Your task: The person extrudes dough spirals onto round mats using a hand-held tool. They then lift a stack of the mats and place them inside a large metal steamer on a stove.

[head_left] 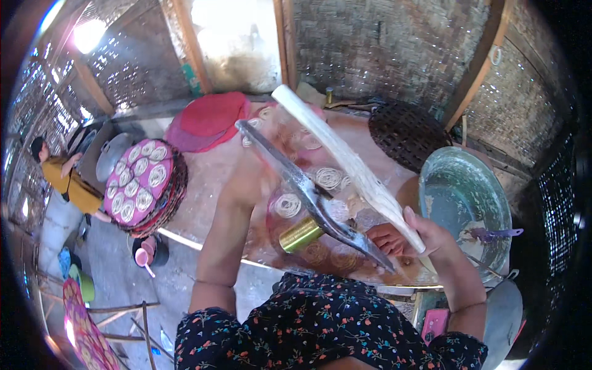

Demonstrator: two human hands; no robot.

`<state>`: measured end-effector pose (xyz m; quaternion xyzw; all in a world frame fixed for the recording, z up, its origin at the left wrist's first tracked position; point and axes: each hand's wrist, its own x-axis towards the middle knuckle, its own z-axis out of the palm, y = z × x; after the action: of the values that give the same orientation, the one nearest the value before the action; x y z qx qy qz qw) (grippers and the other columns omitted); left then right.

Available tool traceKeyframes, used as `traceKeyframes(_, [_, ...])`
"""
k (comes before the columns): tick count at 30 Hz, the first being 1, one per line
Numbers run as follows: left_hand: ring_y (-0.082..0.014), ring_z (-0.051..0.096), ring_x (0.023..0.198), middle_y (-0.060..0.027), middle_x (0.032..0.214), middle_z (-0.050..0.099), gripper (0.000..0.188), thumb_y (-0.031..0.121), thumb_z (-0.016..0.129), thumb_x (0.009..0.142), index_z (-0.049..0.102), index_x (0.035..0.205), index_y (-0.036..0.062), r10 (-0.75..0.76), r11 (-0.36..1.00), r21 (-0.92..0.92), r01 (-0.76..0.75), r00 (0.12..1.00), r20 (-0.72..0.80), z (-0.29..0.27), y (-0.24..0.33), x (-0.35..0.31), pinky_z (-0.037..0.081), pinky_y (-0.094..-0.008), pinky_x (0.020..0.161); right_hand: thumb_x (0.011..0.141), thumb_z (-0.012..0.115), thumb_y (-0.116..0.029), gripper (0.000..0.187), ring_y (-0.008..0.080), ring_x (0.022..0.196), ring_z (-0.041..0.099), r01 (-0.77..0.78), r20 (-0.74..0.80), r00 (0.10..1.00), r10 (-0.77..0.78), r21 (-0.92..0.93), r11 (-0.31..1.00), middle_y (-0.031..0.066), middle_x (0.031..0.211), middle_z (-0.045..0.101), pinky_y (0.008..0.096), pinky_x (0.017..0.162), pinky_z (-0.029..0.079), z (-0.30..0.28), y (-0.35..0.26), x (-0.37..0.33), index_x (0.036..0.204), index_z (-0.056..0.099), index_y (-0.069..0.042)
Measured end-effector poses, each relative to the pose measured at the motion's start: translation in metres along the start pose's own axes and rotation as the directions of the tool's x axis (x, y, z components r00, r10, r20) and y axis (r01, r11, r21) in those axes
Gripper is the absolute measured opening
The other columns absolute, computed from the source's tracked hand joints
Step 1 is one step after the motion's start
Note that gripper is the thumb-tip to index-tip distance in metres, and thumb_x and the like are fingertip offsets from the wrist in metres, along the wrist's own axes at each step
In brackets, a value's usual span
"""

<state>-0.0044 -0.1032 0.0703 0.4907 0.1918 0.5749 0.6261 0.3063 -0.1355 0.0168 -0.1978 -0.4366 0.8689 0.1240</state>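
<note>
One broad brown table [203,185] fills the middle, a round green basin [459,172] at its right end, presumably for easy reach. Above it slants a long, pale, wood-like pole [364,179]; the right hand [435,234] clasps its lower end, thumb against fingers, likely steadying it. Alongside, a dark, glossy bar [280,160]; the left hand [251,176] blurs nearby, fingers impossible to tell. Beneath: a golden metal cylinder [301,234], then white, stringy coils [287,205].

The left arm [222,262] reaches forward, left grip [254,172] blurred; the right arm [464,280] angles inward, right grip [433,235] curled.
</note>
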Motion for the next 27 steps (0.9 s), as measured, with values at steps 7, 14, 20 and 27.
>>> traceKeyframes(7, [-0.0284, 0.054, 0.099, -0.0111, 0.098, 0.057, 0.073, 0.070, 0.032, 0.086, 0.054, 0.105, 0.0025, 0.243, 0.744, -0.635, -0.208, 0.969, -0.033, -0.111, -0.045, 0.013, 0.040, -0.0451, 0.095, 0.082, 0.034, -0.075, 0.091, 0.0235, 0.070, 0.065, -0.313, -0.153, 0.946, 0.285, -0.220, 0.924, 0.0199, 0.087, 0.064, 0.0307, 0.062, 0.054, -0.019, -0.022, 0.073, 0.122, 0.047, 0.006])
traceKeyframes(14, [-0.0224, 0.051, 0.088, -0.0074, 0.089, 0.052, 0.047, 0.052, 0.043, 0.088, 0.052, 0.093, 0.0060, 0.276, 0.651, -0.606, -0.458, 0.886, -0.373, -0.195, -0.147, -0.031, 0.041, -0.0370, 0.087, 0.080, 0.034, -0.078, 0.081, 0.0180, 0.065, 0.061, -0.500, -0.389, 0.848, 0.360, -0.363, 0.786, 0.0083, 0.072, 0.055, 0.0291, 0.052, 0.050, -0.013, -0.007, 0.132, 0.116, 0.047, -0.006])
traceKeyframes(20, [-0.0192, 0.050, 0.078, -0.0035, 0.078, 0.050, 0.041, 0.049, 0.044, 0.089, 0.051, 0.086, 0.0092, 0.334, 0.653, -0.462, -0.601, 0.775, -0.537, -0.210, -0.127, -0.044, 0.043, -0.0351, 0.077, 0.080, 0.036, -0.077, 0.083, 0.0157, 0.061, 0.059, -0.462, -0.328, 0.886, 0.327, -0.580, 0.671, 0.0090, 0.072, 0.057, 0.0280, 0.049, 0.047, -0.031, -0.010, 0.164, 0.107, 0.055, -0.001])
traceKeyframes(27, [-0.0173, 0.048, 0.071, -0.0020, 0.075, 0.049, 0.035, 0.045, 0.041, 0.091, 0.051, 0.084, 0.0121, 0.257, 0.616, -0.489, -0.617, 0.745, -0.616, -0.163, -0.088, -0.063, 0.042, -0.0360, 0.074, 0.084, 0.036, -0.073, 0.078, 0.0157, 0.056, 0.057, -0.484, -0.350, 0.874, 0.337, -0.555, 0.677, 0.0080, 0.070, 0.059, 0.0273, 0.048, 0.046, -0.003, -0.018, 0.138, 0.096, 0.059, 0.001])
